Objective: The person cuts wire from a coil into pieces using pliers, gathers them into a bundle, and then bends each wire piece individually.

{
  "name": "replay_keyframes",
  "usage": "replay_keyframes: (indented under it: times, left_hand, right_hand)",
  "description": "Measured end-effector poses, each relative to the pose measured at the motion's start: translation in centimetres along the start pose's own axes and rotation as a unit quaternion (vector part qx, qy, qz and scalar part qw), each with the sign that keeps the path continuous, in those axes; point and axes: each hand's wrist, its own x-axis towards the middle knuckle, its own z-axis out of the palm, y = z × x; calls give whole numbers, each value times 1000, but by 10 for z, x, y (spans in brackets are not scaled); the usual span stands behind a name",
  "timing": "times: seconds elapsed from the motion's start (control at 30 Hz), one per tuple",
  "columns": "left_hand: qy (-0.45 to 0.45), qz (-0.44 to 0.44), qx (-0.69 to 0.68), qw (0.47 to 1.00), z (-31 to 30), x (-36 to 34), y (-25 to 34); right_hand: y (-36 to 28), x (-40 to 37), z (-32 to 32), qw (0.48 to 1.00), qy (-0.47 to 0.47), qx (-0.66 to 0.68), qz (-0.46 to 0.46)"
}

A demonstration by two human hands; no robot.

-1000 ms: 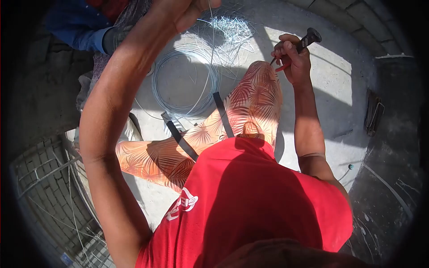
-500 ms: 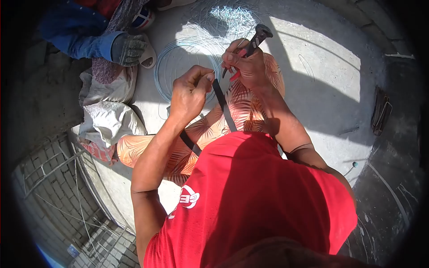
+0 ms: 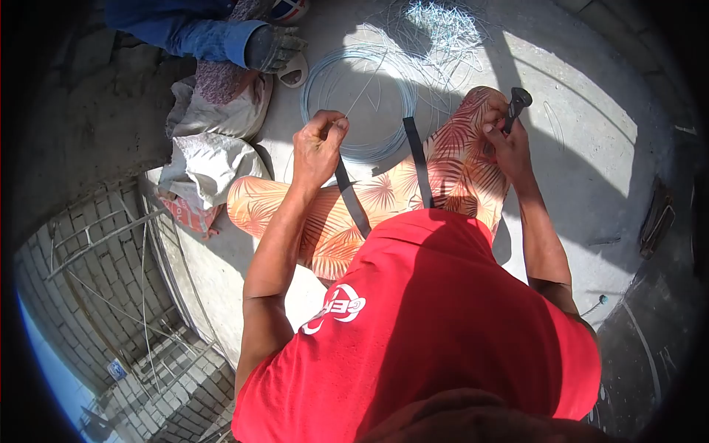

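My left hand (image 3: 317, 151) is closed in a pinch on a thin wire (image 3: 365, 90), which runs up and to the right from the fingertips. Just beyond that hand, a coil of pale blue-grey wire (image 3: 373, 153) lies on the floor. My right hand (image 3: 511, 151) is wrapped around a pair of end-cutting pincers (image 3: 520, 100), their dark head pointing up beside my right knee. The fingers and shadow mostly hide the handles. Two dark straps (image 3: 419, 159) hang over my patterned trousers (image 3: 384, 192).
A heap of short wire pieces (image 3: 443, 33) lies beyond the coil. At the upper left is another person's gloved hand (image 3: 275, 50), near a light sandal (image 3: 294, 70). White sacks (image 3: 210, 166) stand at my left. Dark metal pieces (image 3: 656, 225) lie at the right.
My hands have moved apart: the right, with the pincers, has swung right and down to the knee, away from the left hand's wire. The camera view has shifted.
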Motion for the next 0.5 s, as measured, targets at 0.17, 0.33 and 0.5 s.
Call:
replay_keyframes:
  times: [0.17, 0.33, 0.5]
  left_hand:
    - [16, 69, 29, 997, 9, -5, 3]
    - [12, 82, 6, 997, 18, 4, 21]
    - [-58, 57, 5, 997, 11, 8, 35]
  right_hand:
    - [-14, -33, 6, 982, -37, -184, 7]
    - [-48, -14, -2, 935, -175, -277, -138]
    - [-81, -2, 3, 888, -180, -422, -43]
